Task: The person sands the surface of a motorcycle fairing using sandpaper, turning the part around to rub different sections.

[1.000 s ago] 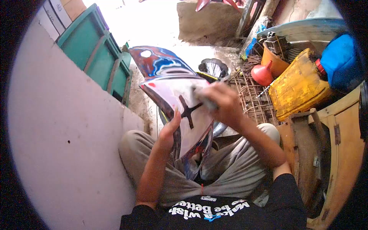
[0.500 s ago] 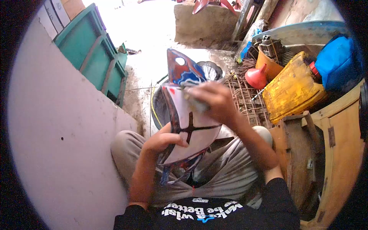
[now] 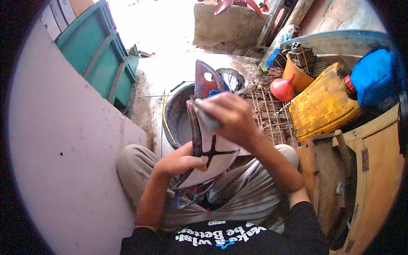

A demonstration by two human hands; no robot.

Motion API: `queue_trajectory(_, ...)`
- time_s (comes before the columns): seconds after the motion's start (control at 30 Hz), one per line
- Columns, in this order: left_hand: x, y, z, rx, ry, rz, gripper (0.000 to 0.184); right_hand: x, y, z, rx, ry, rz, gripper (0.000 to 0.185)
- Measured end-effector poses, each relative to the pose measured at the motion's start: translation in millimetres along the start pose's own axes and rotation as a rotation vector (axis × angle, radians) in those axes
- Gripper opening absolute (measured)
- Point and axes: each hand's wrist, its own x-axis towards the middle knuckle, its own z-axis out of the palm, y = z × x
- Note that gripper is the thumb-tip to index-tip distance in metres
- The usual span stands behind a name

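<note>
A curved motorcycle fairing panel (image 3: 219, 159) is tilted above my lap. It has a white face with a dark cross-shaped part and a worn red and blue upper end with a round hole. My left hand (image 3: 180, 161) grips its left edge, thumb on the white face. A grey piece of sandpaper (image 3: 208, 122) lies under the fingers of my right hand (image 3: 231, 112), pressed to the panel's upper part. The fingers are slightly blurred, and the sandpaper is partly hidden by them. Behind the panel stands a black bucket (image 3: 176, 112).
On the right are a red funnel (image 3: 283, 88), a yellow jerrycan (image 3: 323, 104), a rusty wire grid (image 3: 272, 114) and a wooden cabinet (image 3: 376, 170). A pale wall panel (image 3: 76, 127) and a green frame (image 3: 97, 51) stand on the left.
The panel has turned edge-on a little, and its upper end has shifted right and slightly down. My right hand has moved slightly left along it, still holding the sandpaper.
</note>
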Motion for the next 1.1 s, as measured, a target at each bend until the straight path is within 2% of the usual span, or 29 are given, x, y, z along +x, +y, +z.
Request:
queue_trajectory(0.1, -2, 5, -2, -0.013, 0.012, 0.001, 0.037, -3, -20, -4, 0.06, -0.003, -0.198, 0.034)
queue_trajectory(0.13, -4, 4, -1, -0.023, 0.016, -0.009, 0.037, -5, -15, -2, 0.025, -0.008, -0.191, 0.031)
queue_trajectory(0.23, 1, -4, -1, -0.004, -0.029, -0.019, 0.035, 2, 8, 5, 0.017, 0.064, 0.071, 0.031)
queue_trajectory(0.3, 3, -5, -3, 0.015, 0.004, 0.03, 0.036, -8, -9, 6, 0.022, 0.047, -0.006, 0.035)
queue_trajectory(0.37, -2, -5, -5, -0.013, 0.095, 0.053, 0.037, -13, -24, 5, 0.09, -0.003, -0.207, 0.037)
queue_trajectory(0.4, 1, -9, -10, -0.045, 0.113, 0.039, 0.041, -12, -22, 10, 0.077, 0.029, -0.21, 0.036)
queue_trajectory(0.43, 1, -1, -10, -0.102, 0.121, -0.006, 0.045, -13, -10, 13, 0.057, -0.026, -0.155, 0.037)
queue_trajectory(0.5, 2, -5, -11, -0.064, 0.363, 0.064, 0.049, -9, 18, 11, -0.09, -0.039, 0.012, 0.037)
queue_trajectory(0.53, -3, 5, -9, -0.186, 0.38, 0.092, 0.05, -11, 17, 10, -0.018, 0.004, 0.091, 0.038)
queue_trajectory(0.57, -1, 3, -17, -0.181, 0.346, 0.187, 0.043, -15, 10, 9, -0.002, -0.004, 0.02, 0.037)
queue_trajectory(0.63, 8, -20, -44, -0.432, 0.251, 0.23, 0.035, -21, -15, 8, 0.046, -0.031, -0.12, 0.035)
queue_trajectory(0.67, 20, -32, -51, -0.601, 0.237, 0.14, 0.032, -27, -10, 16, -0.048, -0.017, -0.138, 0.034)
queue_trajectory(0.7, 5, -11, -44, -0.649, 0.149, 0.161, 0.038, -28, 5, 25, -0.055, 0.027, -0.071, 0.031)
queue_trajectory(0.77, 0, 2, -23, -0.558, 0.455, 0.297, 0.045, -20, 30, 23, -0.158, -0.007, 0.206, 0.03)
queue_trajectory(0.8, 2, -5, -34, -0.655, 0.274, 0.381, 0.048, -20, 29, 21, -0.148, -0.012, 0.234, 0.029)
queue_trajectory(0.87, -1, 10, -24, -0.696, 0.254, 0.482, 0.048, -25, 0, 26, -0.035, 0.033, 0.047, 0.029)
queue_trajectory(0.9, -1, 11, -22, -0.768, 0.165, 0.525, 0.047, -30, -17, 28, 0.028, 0.048, -0.046, 0.028)
queue_trajectory(0.93, -1, 11, -21, -0.724, 0.246, 0.523, 0.046, -25, -34, 22, 0.05, 0.023, -0.122, 0.025)
queue_trajectory(1.0, -1, 10, -21, -0.621, 0.407, 0.503, 0.045, -19, -7, 28, -0.044, 0.046, 0.051, 0.024)
queue_trajectory(1.03, 1, 8, -21, -0.644, 0.412, 0.492, 0.043, -15, 11, 25, -0.096, 0.054, 0.133, 0.024)
queue_trajectory(1.07, 2, 6, -22, -0.665, 0.385, 0.495, 0.043, -13, 21, 18, -0.116, 0.032, 0.173, 0.026)
queue_trajectory(1.1, 3, 6, -23, -0.685, 0.353, 0.498, 0.043, -15, 15, 19, -0.054, 0.033, 0.094, 0.027)
